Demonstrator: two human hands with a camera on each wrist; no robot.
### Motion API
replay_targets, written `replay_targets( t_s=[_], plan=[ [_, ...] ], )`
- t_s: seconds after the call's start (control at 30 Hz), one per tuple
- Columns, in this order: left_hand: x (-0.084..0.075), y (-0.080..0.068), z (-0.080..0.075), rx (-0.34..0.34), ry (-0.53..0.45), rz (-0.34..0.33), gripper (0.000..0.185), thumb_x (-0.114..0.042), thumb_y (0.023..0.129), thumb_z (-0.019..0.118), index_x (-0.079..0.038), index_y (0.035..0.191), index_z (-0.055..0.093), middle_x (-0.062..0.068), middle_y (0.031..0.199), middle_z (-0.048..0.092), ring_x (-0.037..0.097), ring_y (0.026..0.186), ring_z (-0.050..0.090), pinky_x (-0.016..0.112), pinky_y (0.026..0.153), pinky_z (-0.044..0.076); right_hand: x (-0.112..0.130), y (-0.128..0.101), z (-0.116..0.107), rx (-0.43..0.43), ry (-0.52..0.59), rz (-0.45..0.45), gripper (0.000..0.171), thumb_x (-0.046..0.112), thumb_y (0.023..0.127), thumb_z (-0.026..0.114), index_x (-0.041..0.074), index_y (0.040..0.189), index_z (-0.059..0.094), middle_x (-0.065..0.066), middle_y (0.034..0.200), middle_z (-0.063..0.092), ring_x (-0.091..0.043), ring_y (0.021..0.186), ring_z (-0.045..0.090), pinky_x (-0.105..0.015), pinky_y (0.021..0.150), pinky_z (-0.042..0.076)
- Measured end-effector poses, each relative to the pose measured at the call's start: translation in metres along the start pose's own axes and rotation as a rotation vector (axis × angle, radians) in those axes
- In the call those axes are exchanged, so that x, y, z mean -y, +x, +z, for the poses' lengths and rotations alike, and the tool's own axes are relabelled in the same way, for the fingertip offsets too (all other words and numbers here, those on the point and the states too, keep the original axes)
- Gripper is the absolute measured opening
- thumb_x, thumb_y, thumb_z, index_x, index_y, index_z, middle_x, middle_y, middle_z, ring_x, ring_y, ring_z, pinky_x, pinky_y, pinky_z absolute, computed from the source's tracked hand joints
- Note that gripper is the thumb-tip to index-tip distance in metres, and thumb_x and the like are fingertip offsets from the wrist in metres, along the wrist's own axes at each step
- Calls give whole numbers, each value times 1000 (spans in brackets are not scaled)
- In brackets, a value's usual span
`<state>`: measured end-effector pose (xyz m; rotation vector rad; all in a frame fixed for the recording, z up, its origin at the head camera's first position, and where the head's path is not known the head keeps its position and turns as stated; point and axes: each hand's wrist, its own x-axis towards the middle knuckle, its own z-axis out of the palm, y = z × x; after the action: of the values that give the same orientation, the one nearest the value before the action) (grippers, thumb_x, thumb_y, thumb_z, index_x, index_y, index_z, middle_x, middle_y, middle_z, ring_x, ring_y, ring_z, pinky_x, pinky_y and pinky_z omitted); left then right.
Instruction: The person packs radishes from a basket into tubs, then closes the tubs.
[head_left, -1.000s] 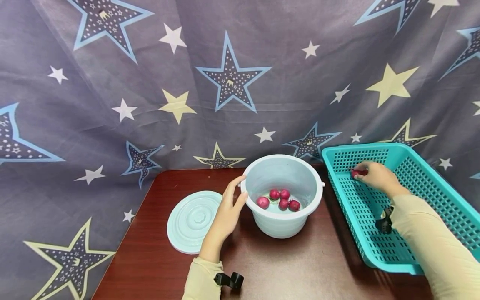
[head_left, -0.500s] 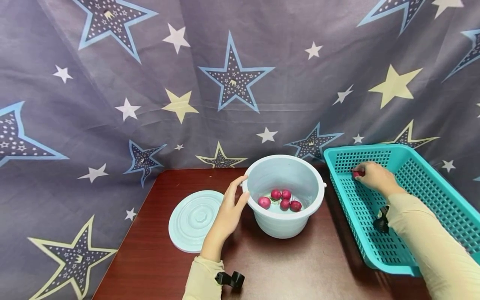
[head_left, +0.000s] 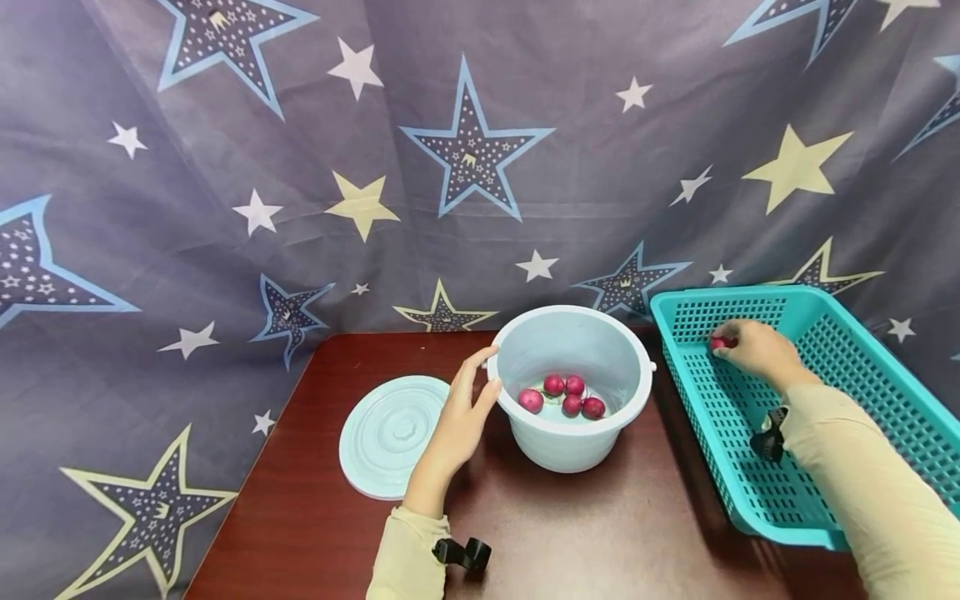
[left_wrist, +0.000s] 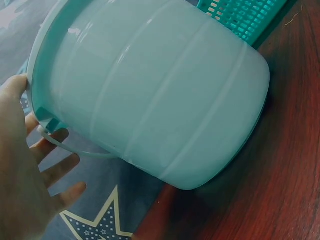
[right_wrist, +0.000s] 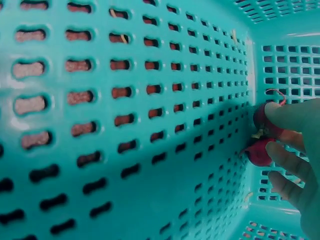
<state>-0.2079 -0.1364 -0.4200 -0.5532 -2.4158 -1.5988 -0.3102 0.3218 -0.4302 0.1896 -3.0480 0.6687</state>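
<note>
A pale blue bucket (head_left: 566, 442) stands upright on the table, with several red radishes (head_left: 531, 401) at its bottom. My left hand (head_left: 459, 421) touches the left of its rim; in the left wrist view the fingers are spread near the bucket's thin handle (left_wrist: 82, 152). Inside the turquoise basket (head_left: 678, 421), at its far end, my right hand (head_left: 761, 350) is down among radishes. The right wrist view shows two there: thumb and forefinger pinch the upper radish (right_wrist: 259, 119), while another finger touches the lower radish (right_wrist: 259, 153). The hand partly hides both.
Left of the bucket, a round pale blue lid (head_left: 393, 437) lies flat on the dark red wooden table (head_left: 300, 533). A grey cloth with stars (head_left: 360, 204) hangs behind. The basket's raised walls stand around my right hand.
The whole head view shifts slightly. My right hand stays at the far end of the basket with only small finger movement. My left hand keeps its place at the bucket's rim.
</note>
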Motion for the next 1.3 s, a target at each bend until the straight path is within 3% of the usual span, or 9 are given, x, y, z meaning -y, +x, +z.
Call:
replay_targets(
  t_s=[0.33, 0.57, 0.73, 1.03, 1.3],
  plan=[
    [-7, 0, 2, -3, -28, -32, 45, -24, 105, 49, -19, 149, 41, 4, 150, 40, 23, 130, 42, 46, 107, 38, 6, -8, -18, 25, 34, -8, 37, 25, 96, 66, -2, 120, 62, -29, 117, 62, -41, 93, 62, -54, 69, 48],
    [-41, -5, -4, 15, -52, -28, 45, -14, 104, 47, -2, 147, 40, 16, 147, 41, 30, 124, 46, 48, 105, 39, 14, -10, -30, 42, 64, -23, 40, 28, 97, 65, -2, 122, 61, -25, 110, 66, -33, 85, 65, -55, 71, 48],
    [-43, -5, -4, 5, -47, -30, 45, -14, 104, 47, -2, 147, 40, 16, 147, 42, 29, 125, 46, 48, 105, 39, 21, -14, -36, 46, 95, -40, 42, 29, 97, 65, -2, 124, 61, -21, 103, 69, -31, 80, 68, -57, 75, 48],
    [-45, -5, -5, 16, -46, -24, 45, -17, 105, 47, -4, 147, 40, 16, 148, 40, 29, 125, 47, 46, 106, 39, 34, -25, -45, 26, 122, -57, 44, 33, 97, 65, -2, 122, 62, -18, 96, 71, -25, 72, 67, -36, 57, 44],
    [-44, -6, -4, 12, -50, -26, 45, -16, 105, 47, -4, 148, 40, 16, 148, 41, 30, 124, 47, 47, 106, 39, 47, -36, -55, -12, 127, -83, 37, 33, 97, 65, 4, 119, 64, -2, 75, 70, -19, 55, 55, -33, 46, 38]
  ],
)
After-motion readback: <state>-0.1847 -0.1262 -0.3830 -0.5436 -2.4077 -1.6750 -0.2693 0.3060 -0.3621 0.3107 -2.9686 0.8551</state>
